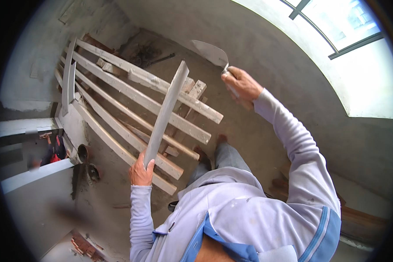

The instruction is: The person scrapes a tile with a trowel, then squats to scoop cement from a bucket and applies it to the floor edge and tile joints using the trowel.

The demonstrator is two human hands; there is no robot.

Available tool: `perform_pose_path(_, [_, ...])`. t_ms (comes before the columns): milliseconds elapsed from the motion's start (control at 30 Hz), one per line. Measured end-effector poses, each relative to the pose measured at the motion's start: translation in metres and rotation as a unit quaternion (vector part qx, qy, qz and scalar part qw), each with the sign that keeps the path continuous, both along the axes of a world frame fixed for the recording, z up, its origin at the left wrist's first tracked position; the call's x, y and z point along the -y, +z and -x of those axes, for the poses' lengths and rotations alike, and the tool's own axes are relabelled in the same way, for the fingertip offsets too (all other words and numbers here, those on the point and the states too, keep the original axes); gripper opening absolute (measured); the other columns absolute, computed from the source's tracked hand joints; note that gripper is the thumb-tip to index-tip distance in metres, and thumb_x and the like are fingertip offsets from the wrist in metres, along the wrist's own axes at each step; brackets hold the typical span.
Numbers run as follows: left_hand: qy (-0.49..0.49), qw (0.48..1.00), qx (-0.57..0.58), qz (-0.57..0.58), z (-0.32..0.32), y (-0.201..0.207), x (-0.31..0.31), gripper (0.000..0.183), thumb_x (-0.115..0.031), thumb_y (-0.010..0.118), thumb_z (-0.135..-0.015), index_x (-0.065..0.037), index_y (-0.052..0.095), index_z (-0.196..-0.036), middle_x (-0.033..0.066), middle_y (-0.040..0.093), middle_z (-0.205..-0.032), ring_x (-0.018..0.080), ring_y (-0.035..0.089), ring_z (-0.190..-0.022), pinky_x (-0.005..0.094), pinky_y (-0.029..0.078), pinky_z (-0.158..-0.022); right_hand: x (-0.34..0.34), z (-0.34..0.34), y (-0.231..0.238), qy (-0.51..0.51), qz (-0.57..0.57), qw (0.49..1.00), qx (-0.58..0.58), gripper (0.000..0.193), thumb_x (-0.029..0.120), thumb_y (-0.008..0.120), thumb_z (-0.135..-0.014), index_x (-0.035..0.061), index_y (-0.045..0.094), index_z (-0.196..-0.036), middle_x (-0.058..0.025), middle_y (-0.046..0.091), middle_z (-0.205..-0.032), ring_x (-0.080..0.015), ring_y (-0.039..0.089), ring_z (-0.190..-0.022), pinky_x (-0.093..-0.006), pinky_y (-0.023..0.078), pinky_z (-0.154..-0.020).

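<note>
My right hand (243, 85) is closed round the handle of a pointing trowel with a broad metal blade (212, 52), held up in the air at the right. My left hand (141, 169) grips the near end of a long, flat grey strip (165, 113), which slants up and away across several long pale wooden beams (131, 91). The strip's material is hard to tell; its far end is cut at an angle. At the beams' far left end, more grey strips (68, 83) lie crosswise on them.
Wooden blocks (198, 89) sit under the beams' near ends. Grey plastered walls (266, 56) rise around, with a bright window (336, 26) at upper right. A round bucket-like container (84, 153) lies at left, below a recess holding a hammer (47, 137). Broken bricks (85, 246) lie at lower left.
</note>
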State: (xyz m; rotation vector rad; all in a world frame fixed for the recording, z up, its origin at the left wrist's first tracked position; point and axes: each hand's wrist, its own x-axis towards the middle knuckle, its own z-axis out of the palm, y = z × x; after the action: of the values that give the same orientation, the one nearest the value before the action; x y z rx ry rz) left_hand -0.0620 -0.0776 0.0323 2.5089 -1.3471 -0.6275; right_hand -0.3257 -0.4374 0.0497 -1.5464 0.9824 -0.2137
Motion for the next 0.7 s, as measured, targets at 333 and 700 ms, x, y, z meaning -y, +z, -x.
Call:
perform_pose_path(333, [0.063, 0.996, 0.043, -0.042, 0.009, -0.008, 0.019, 0.032, -0.029, 0.068, -0.089, -0.003, 0.069, -0.109, 0.0246, 0.069, -0.087, 0.0482, 0.065, -0.082, 0.0517, 0.052, -0.073, 0.035, -0.023, -0.012, 0.108, 0.047, 0.986, 0.119, 0.035, 0.032, 0.042, -0.106, -0.0027, 0.050, -0.102, -0.0283, 0.059, -0.082, -0.0461, 0.060, -0.080, -0.0519, 0.044, -0.074])
perform_pose_path(700, [0.135, 0.989, 0.037, -0.052, 0.025, -0.003, 0.026, 0.025, -0.021, 0.069, -0.091, -0.004, 0.071, -0.108, 0.0239, 0.069, -0.086, 0.0444, 0.068, -0.079, 0.0465, 0.053, -0.069, 0.055, -0.027, -0.022, 0.155, 0.017, 0.958, 0.242, 0.027, 0.023, 0.047, -0.103, -0.0035, 0.047, -0.106, -0.0303, 0.059, -0.092, -0.0496, 0.060, -0.085, -0.0522, 0.047, -0.074])
